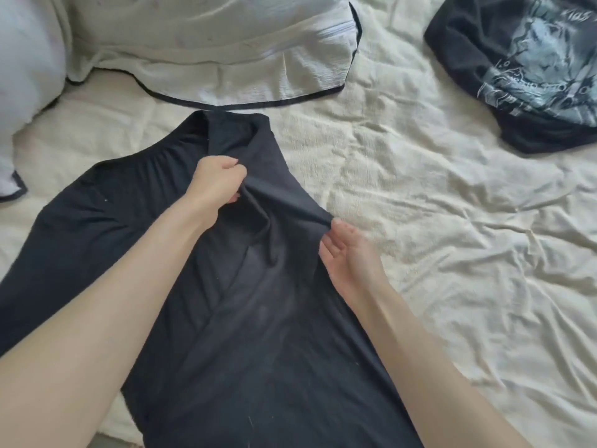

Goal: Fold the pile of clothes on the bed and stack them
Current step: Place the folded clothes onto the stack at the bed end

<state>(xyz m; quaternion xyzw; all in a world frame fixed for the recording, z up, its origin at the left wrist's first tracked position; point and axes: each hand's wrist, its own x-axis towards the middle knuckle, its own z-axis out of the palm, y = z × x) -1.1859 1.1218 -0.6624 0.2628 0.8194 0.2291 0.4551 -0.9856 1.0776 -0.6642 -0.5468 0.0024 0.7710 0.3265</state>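
Currently the left hand (214, 179) is clamped on a bunched fold of the black garment (252, 318), which lies spread on the near left of the bed (452, 253). The right hand (347, 250) pinches the garment's right edge, remaining fingers relaxed. Risk: the light pinch may slip, letting the fold collapse unevenly. The wrinkled cream sheet may cause fabric drag. A printed dark shirt (523, 66) lies far right; a white black-trimmed cover (210, 53) lies far left.
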